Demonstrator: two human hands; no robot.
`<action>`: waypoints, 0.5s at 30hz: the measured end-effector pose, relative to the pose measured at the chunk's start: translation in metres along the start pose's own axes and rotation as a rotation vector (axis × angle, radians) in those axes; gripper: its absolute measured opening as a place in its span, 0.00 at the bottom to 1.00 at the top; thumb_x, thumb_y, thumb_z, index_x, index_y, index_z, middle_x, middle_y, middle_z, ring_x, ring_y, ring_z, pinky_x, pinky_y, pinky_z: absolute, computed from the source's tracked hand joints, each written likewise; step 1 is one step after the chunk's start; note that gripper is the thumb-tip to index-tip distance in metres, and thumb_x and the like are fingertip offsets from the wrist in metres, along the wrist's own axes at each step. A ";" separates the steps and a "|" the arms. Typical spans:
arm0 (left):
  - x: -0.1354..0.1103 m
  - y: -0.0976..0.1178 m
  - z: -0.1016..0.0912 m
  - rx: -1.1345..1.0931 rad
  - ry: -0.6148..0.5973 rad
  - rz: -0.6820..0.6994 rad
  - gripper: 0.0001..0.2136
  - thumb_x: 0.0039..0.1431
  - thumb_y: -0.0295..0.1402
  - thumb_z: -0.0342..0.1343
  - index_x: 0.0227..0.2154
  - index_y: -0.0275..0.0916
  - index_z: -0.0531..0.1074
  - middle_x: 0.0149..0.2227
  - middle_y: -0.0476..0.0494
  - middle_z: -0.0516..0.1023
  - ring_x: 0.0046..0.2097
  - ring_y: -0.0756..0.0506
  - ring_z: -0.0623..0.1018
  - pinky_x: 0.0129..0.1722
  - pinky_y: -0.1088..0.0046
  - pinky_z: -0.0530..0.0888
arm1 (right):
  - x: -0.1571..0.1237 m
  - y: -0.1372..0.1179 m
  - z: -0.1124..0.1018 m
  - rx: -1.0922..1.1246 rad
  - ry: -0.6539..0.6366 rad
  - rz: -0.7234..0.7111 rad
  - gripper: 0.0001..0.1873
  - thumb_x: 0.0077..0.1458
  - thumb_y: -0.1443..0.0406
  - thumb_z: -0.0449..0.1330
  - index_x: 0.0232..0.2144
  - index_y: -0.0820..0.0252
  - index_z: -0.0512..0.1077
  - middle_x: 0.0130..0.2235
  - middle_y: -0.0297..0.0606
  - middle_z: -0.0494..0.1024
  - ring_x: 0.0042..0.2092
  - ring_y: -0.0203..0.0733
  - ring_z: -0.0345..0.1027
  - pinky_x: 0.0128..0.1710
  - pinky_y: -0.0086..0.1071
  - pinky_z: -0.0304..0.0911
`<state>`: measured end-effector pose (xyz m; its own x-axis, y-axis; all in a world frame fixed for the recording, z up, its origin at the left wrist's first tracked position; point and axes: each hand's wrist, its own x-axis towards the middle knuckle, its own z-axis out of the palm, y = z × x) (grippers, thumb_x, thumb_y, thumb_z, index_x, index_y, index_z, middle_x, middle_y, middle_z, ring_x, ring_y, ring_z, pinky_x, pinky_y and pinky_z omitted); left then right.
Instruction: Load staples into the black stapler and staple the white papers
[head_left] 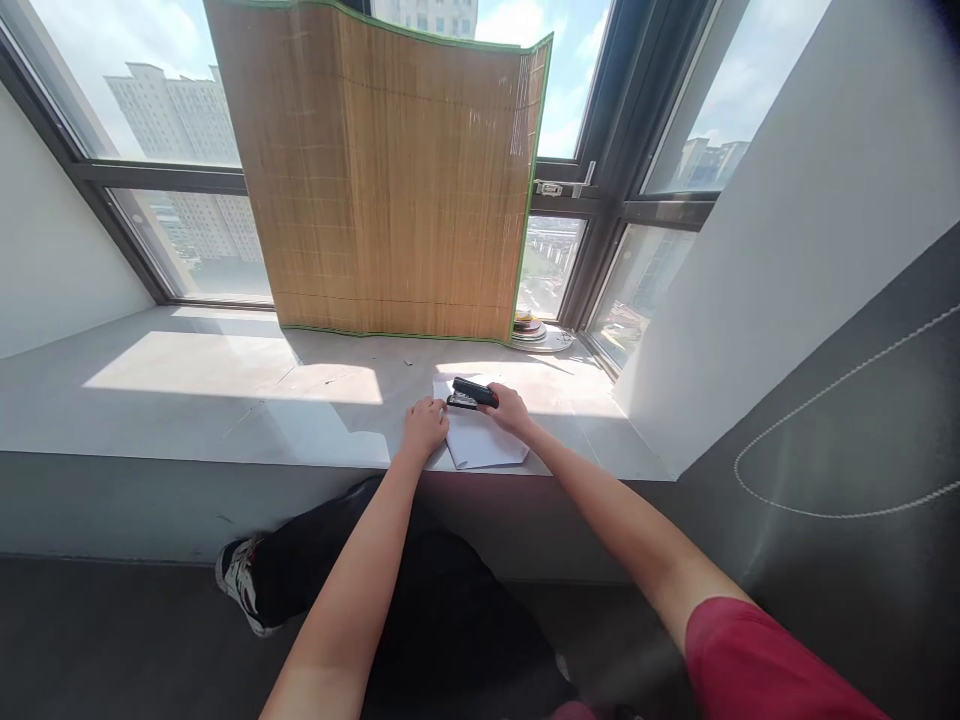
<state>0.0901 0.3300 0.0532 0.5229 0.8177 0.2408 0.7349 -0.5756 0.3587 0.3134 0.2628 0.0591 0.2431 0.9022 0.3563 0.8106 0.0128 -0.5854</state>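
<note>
On the windowsill lie white sheets of paper [486,444], in front of me near the sill's front edge. My right hand [511,408] is closed around the back of a black stapler [472,393], whose front end points left over the paper's upper left part. At the left edge of the paper, my left hand [426,424] is closed with its fingers bent, just beside the stapler's nose. Its fingertips seem to pinch the paper's edge, though the grip itself is partly hidden.
A bamboo mat [405,190] with green edging leans upright against the window. Several stacked plates or discs [541,336] sit at its right foot. The pale sill [187,415] ends in a front edge above my legs. A beaded cord [817,514] hangs at the right.
</note>
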 end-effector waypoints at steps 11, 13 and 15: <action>0.002 0.001 0.001 -0.003 0.038 -0.090 0.12 0.66 0.24 0.52 0.46 0.40 0.79 0.52 0.32 0.79 0.58 0.33 0.77 0.59 0.55 0.71 | -0.031 0.017 0.017 0.086 0.038 -0.071 0.23 0.54 0.67 0.68 0.53 0.54 0.75 0.51 0.43 0.82 0.53 0.53 0.72 0.56 0.47 0.68; 0.002 0.000 0.001 -0.019 0.046 -0.084 0.11 0.66 0.24 0.52 0.44 0.40 0.79 0.52 0.32 0.79 0.58 0.33 0.77 0.59 0.54 0.72 | -0.030 0.019 0.019 0.114 0.106 -0.102 0.24 0.52 0.67 0.68 0.53 0.53 0.74 0.52 0.44 0.81 0.53 0.54 0.72 0.57 0.50 0.68; 0.003 -0.002 0.002 -0.047 0.071 -0.076 0.12 0.65 0.24 0.52 0.43 0.40 0.79 0.51 0.32 0.80 0.58 0.33 0.78 0.60 0.54 0.72 | -0.030 0.021 0.017 0.161 0.171 -0.099 0.23 0.50 0.65 0.70 0.50 0.54 0.75 0.50 0.44 0.81 0.51 0.54 0.73 0.54 0.49 0.70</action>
<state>0.0911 0.3333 0.0516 0.4335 0.8586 0.2736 0.7491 -0.5121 0.4201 0.3141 0.2429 0.0235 0.2645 0.8069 0.5281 0.7428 0.1788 -0.6452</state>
